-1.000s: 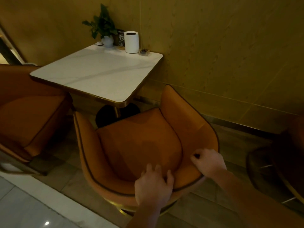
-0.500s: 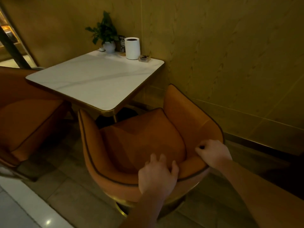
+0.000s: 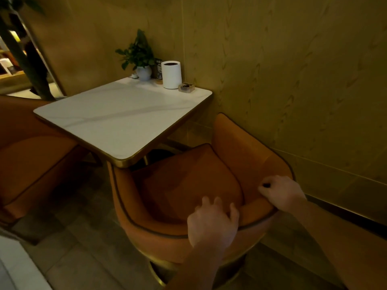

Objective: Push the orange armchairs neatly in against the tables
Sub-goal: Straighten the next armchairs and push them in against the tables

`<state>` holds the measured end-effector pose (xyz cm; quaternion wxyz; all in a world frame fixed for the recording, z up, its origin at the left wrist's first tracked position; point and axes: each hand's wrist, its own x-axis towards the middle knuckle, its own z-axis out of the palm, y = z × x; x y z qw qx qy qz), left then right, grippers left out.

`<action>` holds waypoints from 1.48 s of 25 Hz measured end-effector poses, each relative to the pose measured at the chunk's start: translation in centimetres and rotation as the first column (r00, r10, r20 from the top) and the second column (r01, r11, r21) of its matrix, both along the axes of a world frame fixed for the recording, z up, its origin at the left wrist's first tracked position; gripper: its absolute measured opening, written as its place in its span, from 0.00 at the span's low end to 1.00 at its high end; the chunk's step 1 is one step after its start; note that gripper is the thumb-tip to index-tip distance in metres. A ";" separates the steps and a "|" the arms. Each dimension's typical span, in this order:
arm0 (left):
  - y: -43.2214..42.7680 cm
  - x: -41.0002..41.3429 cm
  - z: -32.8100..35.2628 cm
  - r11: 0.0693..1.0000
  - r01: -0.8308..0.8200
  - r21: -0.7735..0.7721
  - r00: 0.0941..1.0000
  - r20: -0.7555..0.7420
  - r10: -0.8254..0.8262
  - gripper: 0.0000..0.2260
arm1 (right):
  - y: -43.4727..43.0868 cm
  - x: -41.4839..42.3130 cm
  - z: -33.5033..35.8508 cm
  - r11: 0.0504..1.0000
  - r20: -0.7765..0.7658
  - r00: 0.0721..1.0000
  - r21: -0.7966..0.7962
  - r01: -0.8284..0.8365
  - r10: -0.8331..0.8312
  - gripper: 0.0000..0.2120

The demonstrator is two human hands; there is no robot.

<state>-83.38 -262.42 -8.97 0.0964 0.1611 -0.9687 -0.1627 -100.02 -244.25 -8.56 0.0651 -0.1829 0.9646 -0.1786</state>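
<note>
From my head view, both my hands grip the chair's [image 3: 188,185] back rim at lower centre: my left hand [image 3: 212,222] curls its fingers over the top edge, my right hand [image 3: 281,193] is closed on the rim nearer the wall. The chair's left arm touches the desk's [image 3: 117,120] near corner. A second chair [image 3: 27,155] sits at far left.

Orange armchair [image 3: 188,185], white grey-veined table [image 3: 117,120], white cylinder [image 3: 171,75].
</note>
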 end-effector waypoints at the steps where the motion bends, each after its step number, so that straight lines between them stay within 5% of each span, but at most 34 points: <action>1: 0.2 -0.9 -0.1 1.000 0.002 0.000 1.000 0.000 -0.002 0.24 | 0.1 -1.1 0.1 1.000 0.006 1.000 0.015 -0.006 0.006 0.13; 8: 1.9 -5.8 0.0 1.000 -0.005 0.005 0.999 0.047 0.005 0.24 | 1.2 -6.7 0.0 0.998 0.049 0.999 0.053 -0.018 0.016 0.04; 16: 3.1 -9.7 -0.1 0.997 -0.075 0.016 0.994 0.085 0.073 0.24 | 1.5 -11.2 -0.1 0.996 0.023 0.997 0.055 -0.070 0.069 0.11; 23: 3.0 -10.6 0.3 0.996 0.078 -0.039 0.927 0.369 -0.058 0.17 | 1.6 -11.3 0.6 0.995 0.059 0.994 0.010 -0.098 0.097 0.13; 33: 3.4 -11.3 0.2 0.997 -0.008 -0.082 0.925 0.378 0.038 0.17 | 1.6 -12.1 0.6 0.996 0.053 0.994 -0.015 -0.092 0.093 0.12; 37: 2.8 -10.9 0.2 0.998 0.006 0.062 0.901 0.434 -0.032 0.19 | 1.4 -12.2 0.8 0.990 0.126 0.984 0.034 -0.134 0.128 0.11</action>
